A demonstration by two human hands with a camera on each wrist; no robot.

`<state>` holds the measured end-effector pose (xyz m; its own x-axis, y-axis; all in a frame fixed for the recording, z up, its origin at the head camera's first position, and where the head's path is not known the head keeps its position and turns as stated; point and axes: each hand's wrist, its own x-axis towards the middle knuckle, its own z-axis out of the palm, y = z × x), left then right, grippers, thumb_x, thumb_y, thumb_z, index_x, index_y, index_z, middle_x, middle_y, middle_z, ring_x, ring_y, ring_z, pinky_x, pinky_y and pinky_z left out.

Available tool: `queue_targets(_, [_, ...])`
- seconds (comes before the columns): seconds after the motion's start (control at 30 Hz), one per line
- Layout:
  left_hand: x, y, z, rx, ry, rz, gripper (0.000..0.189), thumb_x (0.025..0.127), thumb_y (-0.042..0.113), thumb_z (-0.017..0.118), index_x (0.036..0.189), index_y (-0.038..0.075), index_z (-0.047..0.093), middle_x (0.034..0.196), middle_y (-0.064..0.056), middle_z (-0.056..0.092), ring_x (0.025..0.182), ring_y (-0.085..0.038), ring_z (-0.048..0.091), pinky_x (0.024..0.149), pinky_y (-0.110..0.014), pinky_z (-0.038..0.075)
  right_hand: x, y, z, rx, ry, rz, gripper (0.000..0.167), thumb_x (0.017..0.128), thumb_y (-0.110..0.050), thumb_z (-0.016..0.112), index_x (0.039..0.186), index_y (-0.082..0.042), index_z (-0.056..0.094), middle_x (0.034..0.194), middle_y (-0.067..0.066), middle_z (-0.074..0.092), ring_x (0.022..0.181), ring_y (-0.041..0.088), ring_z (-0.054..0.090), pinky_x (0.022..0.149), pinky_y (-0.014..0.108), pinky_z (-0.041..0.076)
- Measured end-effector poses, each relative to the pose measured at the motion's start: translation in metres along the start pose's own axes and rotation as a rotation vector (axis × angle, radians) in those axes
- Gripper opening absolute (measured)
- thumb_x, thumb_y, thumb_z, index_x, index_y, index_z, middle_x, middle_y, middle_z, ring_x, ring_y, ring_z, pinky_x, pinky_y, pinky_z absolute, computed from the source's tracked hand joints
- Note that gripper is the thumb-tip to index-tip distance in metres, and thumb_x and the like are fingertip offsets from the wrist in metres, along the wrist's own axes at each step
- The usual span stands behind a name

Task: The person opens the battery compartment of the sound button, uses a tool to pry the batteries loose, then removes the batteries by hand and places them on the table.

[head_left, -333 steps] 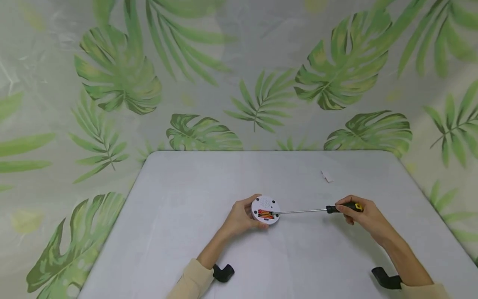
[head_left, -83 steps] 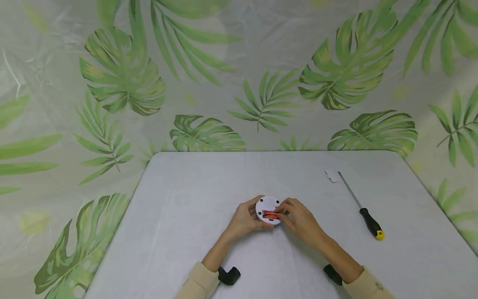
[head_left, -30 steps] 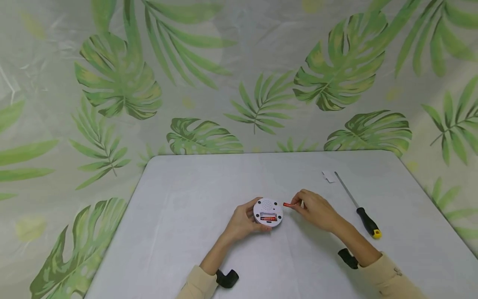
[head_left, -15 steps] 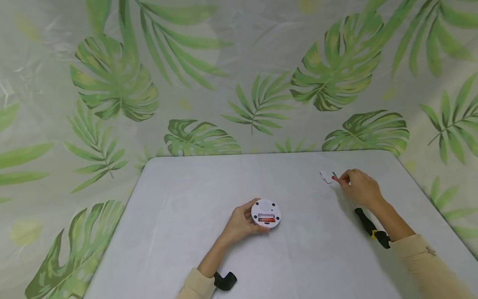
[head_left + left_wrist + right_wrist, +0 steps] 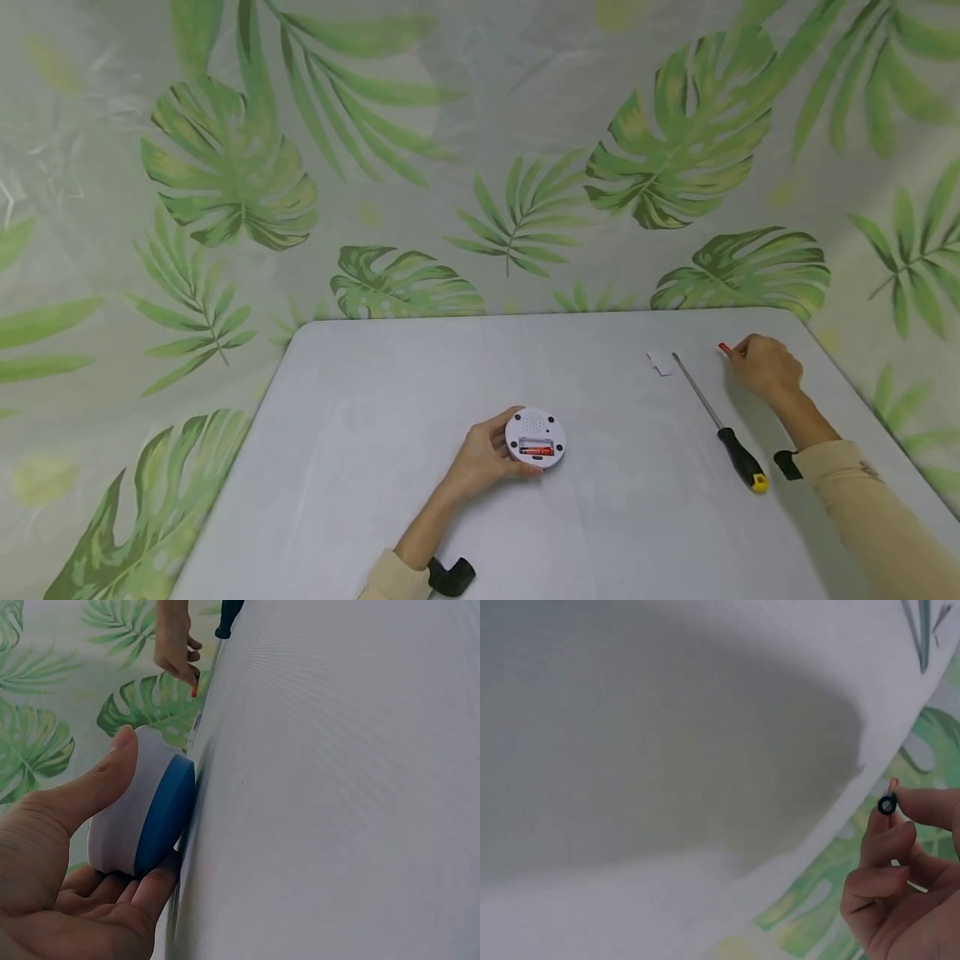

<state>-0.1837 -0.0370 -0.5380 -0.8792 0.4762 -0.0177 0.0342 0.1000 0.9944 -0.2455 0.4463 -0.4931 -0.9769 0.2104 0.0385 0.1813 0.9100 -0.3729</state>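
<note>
In the head view my left hand (image 5: 480, 458) grips a round white device (image 5: 534, 422) by its left edge. Its underside, with a speaker grille and small dark feet, faces up. One red battery (image 5: 536, 451) lies in its uncovered compartment, beside a vacant slot. The left wrist view shows the device's blue other side (image 5: 166, 814). Over the right rear of the table, my right hand (image 5: 767, 367) pinches another red battery (image 5: 723, 347) between thumb and fingertips. The right wrist view shows that battery end-on, its dark ringed end (image 5: 886, 805) toward the camera.
A screwdriver (image 5: 738, 458) with a black and yellow handle lies left of my right forearm. Small white pieces (image 5: 660, 363) lie near its tip. The white table (image 5: 375, 392) ends at a leaf-patterned backdrop (image 5: 517, 208).
Earlier the right hand held the screwdriver in the compartment, then laid it down. It lifted one battery out of the device and carried it rightward past the screwdriver. The left hand kept its hold.
</note>
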Motion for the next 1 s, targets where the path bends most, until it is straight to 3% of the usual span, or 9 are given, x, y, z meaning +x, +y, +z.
queue_targets(0.33, [-0.004,0.001,0.003,0.002,-0.004,0.001,0.092,0.071,0.0,0.093,0.152,0.011,0.051,0.148,-0.009,0.06,0.132,-0.023,0.061,0.102,-0.023,0.056,0.007,0.017,0.003,-0.035,-0.034,0.063,0.036,0.095,-0.017,0.045,0.096,0.008,0.071,0.089,0.028,0.069,0.068,0.033,0.06,0.05,0.045,0.046])
queue_targets(0.57, [-0.004,0.001,0.003,0.002,0.004,-0.008,0.093,0.071,0.0,0.093,0.152,0.011,0.05,0.149,-0.008,0.059,0.134,-0.023,0.06,0.103,-0.023,0.055,0.009,0.013,0.0,-0.049,-0.048,0.057,0.033,0.095,-0.015,0.045,0.081,0.003,0.069,0.079,0.024,0.066,0.067,0.034,0.058,0.05,0.045,0.046])
queue_targets(0.73, [-0.002,0.0,0.002,-0.001,0.007,-0.014,0.093,0.071,0.0,0.093,0.153,0.01,0.049,0.149,-0.008,0.059,0.134,-0.022,0.06,0.103,-0.023,0.055,0.009,0.006,-0.006,-0.077,-0.066,0.061,0.038,0.097,-0.021,0.047,0.066,-0.003,0.058,0.069,0.018,0.059,0.064,0.032,0.054,0.05,0.044,0.044])
queue_targets(0.8, [-0.001,0.001,0.002,-0.002,0.004,-0.016,0.094,0.071,0.0,0.093,0.153,0.01,0.049,0.149,-0.007,0.059,0.134,-0.022,0.06,0.103,-0.023,0.055,0.008,-0.002,-0.012,-0.094,-0.051,0.035,0.038,0.099,-0.024,0.048,0.074,0.003,0.061,0.073,0.025,0.061,0.065,0.037,0.059,0.05,0.045,0.045])
queue_targets(0.87, [-0.001,0.001,0.001,-0.004,0.002,-0.017,0.095,0.071,0.001,0.093,0.154,0.01,0.049,0.15,-0.007,0.059,0.135,-0.023,0.059,0.103,-0.023,0.055,0.006,-0.019,-0.018,-0.094,-0.021,-0.006,0.04,0.1,-0.025,0.051,0.092,0.012,0.064,0.084,0.034,0.065,0.07,0.045,0.064,0.049,0.046,0.047])
queue_targets(0.93, [-0.001,0.002,0.0,-0.007,0.003,-0.021,0.095,0.071,0.0,0.093,0.154,0.01,0.049,0.151,-0.008,0.058,0.136,-0.023,0.058,0.104,-0.023,0.055,0.001,-0.045,-0.022,-0.07,0.001,-0.065,0.046,0.102,-0.027,0.054,0.116,0.016,0.061,0.101,0.036,0.069,0.081,0.05,0.068,0.051,0.047,0.05])
queue_targets(1.0, [0.0,0.001,-0.002,-0.01,0.007,-0.024,0.095,0.071,-0.001,0.093,0.154,0.009,0.048,0.151,-0.009,0.058,0.137,-0.023,0.058,0.104,-0.023,0.054,-0.008,-0.077,-0.023,-0.027,-0.002,-0.134,0.05,0.104,-0.029,0.055,0.13,0.014,0.057,0.111,0.034,0.069,0.084,0.048,0.068,0.052,0.046,0.052])
